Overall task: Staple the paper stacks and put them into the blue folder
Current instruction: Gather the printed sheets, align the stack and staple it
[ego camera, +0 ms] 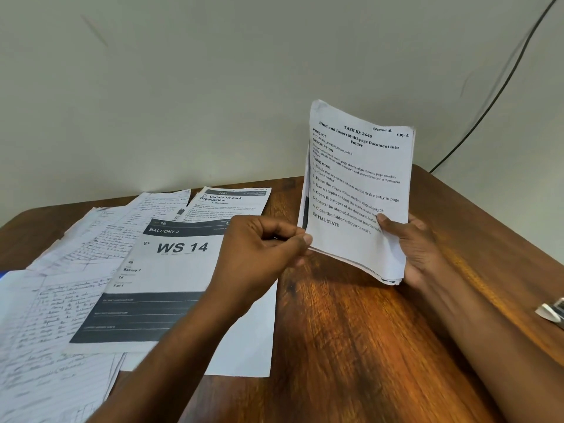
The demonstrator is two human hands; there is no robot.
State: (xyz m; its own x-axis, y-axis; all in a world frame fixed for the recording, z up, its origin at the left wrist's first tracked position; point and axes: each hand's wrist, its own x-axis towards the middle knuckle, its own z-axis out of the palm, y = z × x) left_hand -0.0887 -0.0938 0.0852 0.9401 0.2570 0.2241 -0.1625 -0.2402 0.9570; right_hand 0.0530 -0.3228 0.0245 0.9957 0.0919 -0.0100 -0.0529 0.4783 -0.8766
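Both hands are up off the wooden desk holding one paper stack upright on the right side of the scene, top sheet facing the camera with a printed "TASK ID: 3649" heading. The right hand wraps around the stack's lower right edge, thumb on the front and fingers behind it. The left hand pinches the lower left corner between thumb and curled fingers. The bottom corner looks a bit fanned, so the sheets aren't fully flush.

My read: this is the squaring-up step, before any stapling. Next it probably needs the edges tapped even on the desk, then a stapler at one corner. There's a small white-and-grey object at the far right edge of the frame that might be the stapler, but it's cut off and I can't tell.

Over on the left, loose papers lie overlapping on the desk: a "WS 14" sheet, a "Curtain Tie-back" sheet and handwritten pages. A sliver of blue peeks out at the left edge, maybe the folder, can't confirm.
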